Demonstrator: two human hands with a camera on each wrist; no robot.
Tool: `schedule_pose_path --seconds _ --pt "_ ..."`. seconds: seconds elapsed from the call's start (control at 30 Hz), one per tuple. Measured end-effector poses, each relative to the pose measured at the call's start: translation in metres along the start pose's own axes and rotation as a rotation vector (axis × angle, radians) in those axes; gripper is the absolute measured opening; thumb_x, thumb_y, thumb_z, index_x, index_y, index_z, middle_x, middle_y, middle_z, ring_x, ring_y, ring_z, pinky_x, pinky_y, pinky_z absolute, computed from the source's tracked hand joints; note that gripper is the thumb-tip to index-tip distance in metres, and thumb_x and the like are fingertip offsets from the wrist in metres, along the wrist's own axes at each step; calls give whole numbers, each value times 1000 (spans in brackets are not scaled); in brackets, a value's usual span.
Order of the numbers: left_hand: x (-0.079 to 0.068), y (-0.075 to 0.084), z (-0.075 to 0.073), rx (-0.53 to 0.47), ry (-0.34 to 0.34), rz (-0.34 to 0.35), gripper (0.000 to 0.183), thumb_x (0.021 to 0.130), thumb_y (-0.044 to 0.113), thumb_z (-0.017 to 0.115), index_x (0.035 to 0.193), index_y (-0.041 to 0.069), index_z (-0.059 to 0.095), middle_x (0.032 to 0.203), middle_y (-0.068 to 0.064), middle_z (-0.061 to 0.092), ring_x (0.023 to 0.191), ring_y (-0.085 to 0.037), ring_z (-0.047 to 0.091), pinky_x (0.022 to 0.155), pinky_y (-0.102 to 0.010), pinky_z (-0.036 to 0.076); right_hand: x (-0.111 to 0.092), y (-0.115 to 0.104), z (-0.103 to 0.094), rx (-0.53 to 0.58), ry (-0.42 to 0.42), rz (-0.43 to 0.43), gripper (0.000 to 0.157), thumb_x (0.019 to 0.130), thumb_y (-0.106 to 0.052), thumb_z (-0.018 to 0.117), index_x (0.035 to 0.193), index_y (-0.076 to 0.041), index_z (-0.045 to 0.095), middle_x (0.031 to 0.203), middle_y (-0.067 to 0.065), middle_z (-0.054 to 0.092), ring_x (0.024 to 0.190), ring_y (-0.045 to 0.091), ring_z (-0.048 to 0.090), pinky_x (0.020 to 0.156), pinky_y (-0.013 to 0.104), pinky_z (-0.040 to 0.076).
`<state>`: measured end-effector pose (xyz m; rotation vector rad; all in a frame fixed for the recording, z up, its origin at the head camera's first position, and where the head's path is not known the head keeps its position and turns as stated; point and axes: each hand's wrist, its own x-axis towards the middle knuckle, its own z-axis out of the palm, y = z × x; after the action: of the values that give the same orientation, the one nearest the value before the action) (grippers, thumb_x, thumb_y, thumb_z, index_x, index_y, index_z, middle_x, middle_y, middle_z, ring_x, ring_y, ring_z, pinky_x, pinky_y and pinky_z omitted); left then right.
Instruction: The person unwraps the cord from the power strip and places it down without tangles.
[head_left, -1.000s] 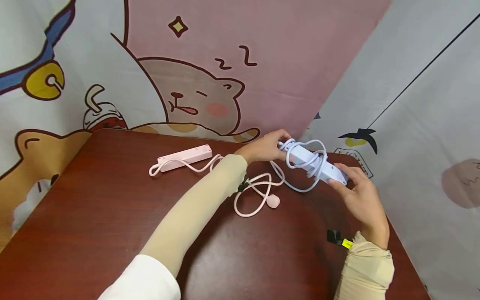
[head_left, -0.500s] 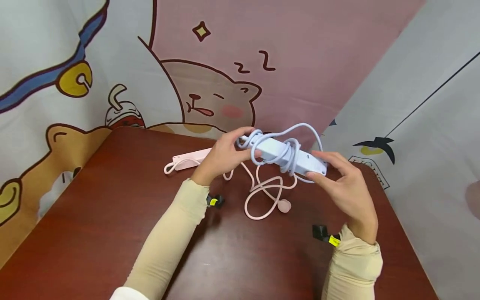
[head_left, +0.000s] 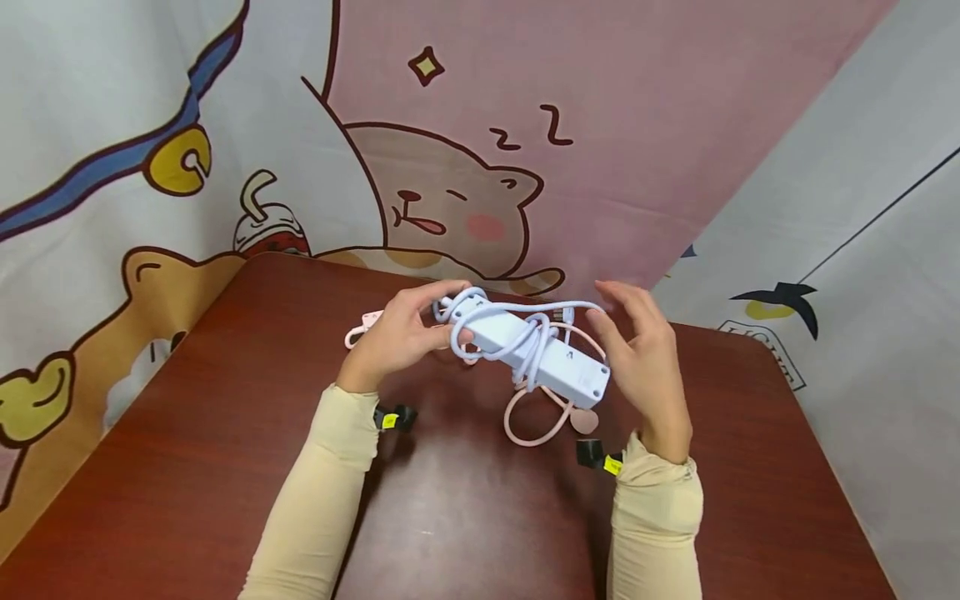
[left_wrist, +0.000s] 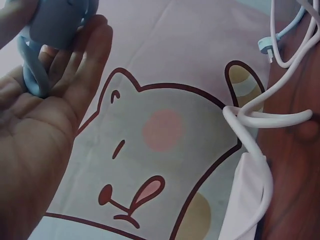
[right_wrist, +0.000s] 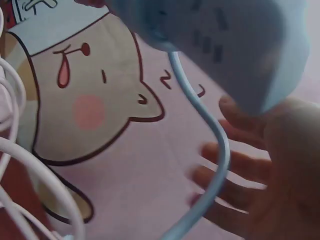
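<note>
A pale blue power strip (head_left: 573, 369) hangs tilted over the table, its cord (head_left: 531, 354) wound around the middle. My left hand (head_left: 393, 340) grips its left end between thumb and fingers; the left wrist view shows that end above the palm. By the right end, my right hand (head_left: 647, 362) is spread with nothing gripped, its thumb and fingertips near a loose stretch of cord. In the right wrist view, the blue cord (right_wrist: 220, 130) runs down across the blurred fingers (right_wrist: 240, 162). Farther back, the blue plug (left_wrist: 266, 45) dangles on its cord.
On the brown table (head_left: 480, 517) lies a pink power strip (head_left: 371, 319), mostly hidden behind my left hand. Its looped pink cord (left_wrist: 280, 120) and round pink plug (head_left: 584, 420) lie below the blue strip. A printed cloth (head_left: 637, 167) rises behind the table.
Both hands have brought the blue power strip leftward and closer. My right hand has released its right end and opened beside it. My left hand keeps its grip.
</note>
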<state>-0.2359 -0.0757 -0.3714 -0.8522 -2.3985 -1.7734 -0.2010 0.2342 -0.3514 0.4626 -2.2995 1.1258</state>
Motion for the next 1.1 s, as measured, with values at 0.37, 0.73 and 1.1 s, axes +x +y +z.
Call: schedule_pose_path --seconds 0.37,0.73,1.1 --pt "1 -7 0 -34 -17 -41 53 87 17 81 135 13 63 111 -8 69 92 -18 62 74 -28 55 -3 3 4 176 -100 264 28 104 -22 59 126 -9 71 78 -11 61 68 5 54 61 18 45" --pt "5 -13 2 65 0 -96 49 91 17 76 137 12 60 113 -8 67 80 -18 64 68 -30 56 -3 -9 1 59 69 196 18 99 -20 68 104 -6 79 80 -33 65 64 1 50 59 17 39" --pt "7 -16 1 143 210 -119 57 86 26 83 137 12 62 115 -10 70 93 -21 63 81 -33 52 -9 -25 -9 36 -54 113 8 93 -10 73 97 -9 80 64 -24 58 52 -3 36 50 22 32"
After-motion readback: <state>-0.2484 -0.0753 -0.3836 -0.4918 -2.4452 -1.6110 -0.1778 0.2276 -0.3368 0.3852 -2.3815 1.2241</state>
